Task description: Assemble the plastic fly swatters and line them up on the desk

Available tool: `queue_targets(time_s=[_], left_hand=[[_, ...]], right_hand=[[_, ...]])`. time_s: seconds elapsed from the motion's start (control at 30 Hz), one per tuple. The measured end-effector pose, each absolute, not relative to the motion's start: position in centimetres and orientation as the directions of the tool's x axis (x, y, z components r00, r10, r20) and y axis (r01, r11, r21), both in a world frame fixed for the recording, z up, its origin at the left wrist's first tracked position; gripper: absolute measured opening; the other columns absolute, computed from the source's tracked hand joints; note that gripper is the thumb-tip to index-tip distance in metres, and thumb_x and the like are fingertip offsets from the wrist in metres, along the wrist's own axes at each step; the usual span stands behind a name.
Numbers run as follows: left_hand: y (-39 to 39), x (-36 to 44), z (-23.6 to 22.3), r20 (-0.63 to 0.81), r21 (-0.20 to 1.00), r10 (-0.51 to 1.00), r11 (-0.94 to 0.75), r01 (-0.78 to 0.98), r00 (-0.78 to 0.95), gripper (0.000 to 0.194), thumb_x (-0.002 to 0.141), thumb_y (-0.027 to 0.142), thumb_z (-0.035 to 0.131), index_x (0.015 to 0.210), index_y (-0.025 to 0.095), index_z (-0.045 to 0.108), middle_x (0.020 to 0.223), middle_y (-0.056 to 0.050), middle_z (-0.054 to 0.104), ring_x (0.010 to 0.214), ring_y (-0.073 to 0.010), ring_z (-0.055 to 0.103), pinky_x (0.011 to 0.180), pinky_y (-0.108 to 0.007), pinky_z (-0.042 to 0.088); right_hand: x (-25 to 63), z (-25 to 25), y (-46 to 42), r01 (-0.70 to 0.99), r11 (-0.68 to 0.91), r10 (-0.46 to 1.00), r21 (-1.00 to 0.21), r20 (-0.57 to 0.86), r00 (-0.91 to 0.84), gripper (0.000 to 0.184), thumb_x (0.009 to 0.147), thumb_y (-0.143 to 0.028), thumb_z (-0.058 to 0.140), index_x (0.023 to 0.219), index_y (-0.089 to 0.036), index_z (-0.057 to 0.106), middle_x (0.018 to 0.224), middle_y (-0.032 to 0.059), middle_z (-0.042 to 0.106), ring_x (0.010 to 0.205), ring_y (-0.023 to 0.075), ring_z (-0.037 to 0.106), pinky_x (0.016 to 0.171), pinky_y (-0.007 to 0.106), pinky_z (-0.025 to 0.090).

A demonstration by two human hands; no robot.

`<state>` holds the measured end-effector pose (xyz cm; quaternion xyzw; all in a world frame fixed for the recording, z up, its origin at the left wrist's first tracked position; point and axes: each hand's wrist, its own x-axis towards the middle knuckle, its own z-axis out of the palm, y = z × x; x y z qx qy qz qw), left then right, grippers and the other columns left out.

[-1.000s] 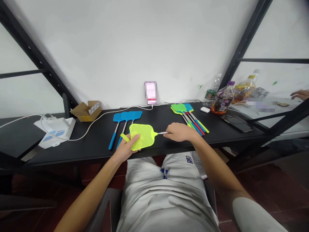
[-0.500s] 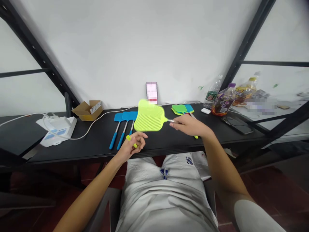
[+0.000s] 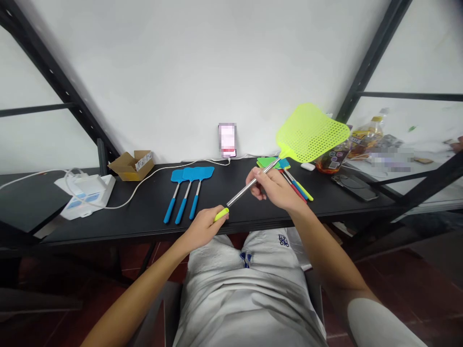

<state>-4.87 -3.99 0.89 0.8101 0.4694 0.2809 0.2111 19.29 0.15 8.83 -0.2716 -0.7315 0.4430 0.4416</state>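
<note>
Above a black desk [image 3: 144,212], we now hold the perforated yellow-green paddle [image 3: 313,132] farther right than a moment ago, right hand [image 3: 277,189] pinching its shiny metal rod [image 3: 241,193], left hand [image 3: 204,226] curled closed around the smooth tubular grip [image 3: 221,214]; rod end and grip now line up, contact unclear.

swatter head [image 3: 313,134]: lime, perforated, raised, right | rod [image 3: 240,193]: silver, slanting near-left | grip [image 3: 221,215]: lime, at rod's end, contact unclear
</note>
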Motion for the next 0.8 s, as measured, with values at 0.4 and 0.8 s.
queue_targets(time_s=[0.4, 0.8], left_hand=[[-4.0, -5.0, 0.9, 0.262, 0.638, 0.877, -0.470, 0.610, 0.402, 0.039, 0.103, 0.046, 0.041, 0.085, 0.018, 0.062, 0.070, 0.002, 0.058, 0.067, -0.0154, 0.055, 0.065, -0.027, 0.037], [-3.9, -4.9, 0.7, 0.278, 0.638, 0.874, -0.478, 0.604, 0.398, 0.036, 0.103, 0.043, 0.043, 0.085, 0.018, 0.062, 0.070, 0.002, 0.059, 0.066, -0.0154, 0.055, 0.066, -0.027, 0.037]], right_hand=[[18.2, 7.9, 0.7, 0.118, 0.529, 0.746, -0.840, 0.394, -0.538, 0.052, 0.101, -0.061, 0.042, 0.077, -0.017, 0.058, 0.061, -0.0025, 0.051, 0.053, 0.0093, 0.050, 0.053, 0.022, 0.041], [17.9, 7.6, 0.7, 0.140, 0.567, 0.726, -0.812, 0.412, -0.550, 0.049, 0.101, -0.058, 0.043, 0.075, -0.018, 0.056, 0.063, -0.0031, 0.050, 0.052, 0.0092, 0.051, 0.053, 0.022, 0.040]])
